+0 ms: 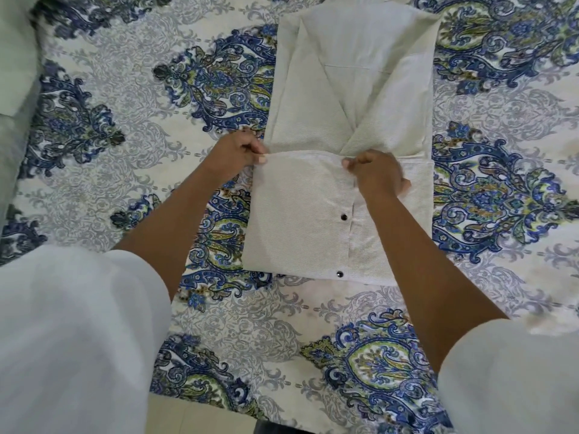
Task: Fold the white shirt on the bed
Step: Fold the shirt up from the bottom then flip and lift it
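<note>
The white shirt (pixel 354 89) lies lengthwise on the bed, its sides folded inward into a narrow strip. Its near end is turned up over itself as a flap (pixel 297 214) that shows two dark buttons. My left hand (pixel 238 150) pinches the flap's far left corner. Near the middle of the same far edge, my right hand (pixel 377 173) grips the cloth. Both hands hold that edge just above the lower layer of the shirt.
The bed is covered by a white sheet with blue and green paisley print (pixel 156 98). A pale green pillow or cover (pixel 15 57) lies at the far left. The bed's near edge and a strip of floor (pixel 200 418) show at the bottom.
</note>
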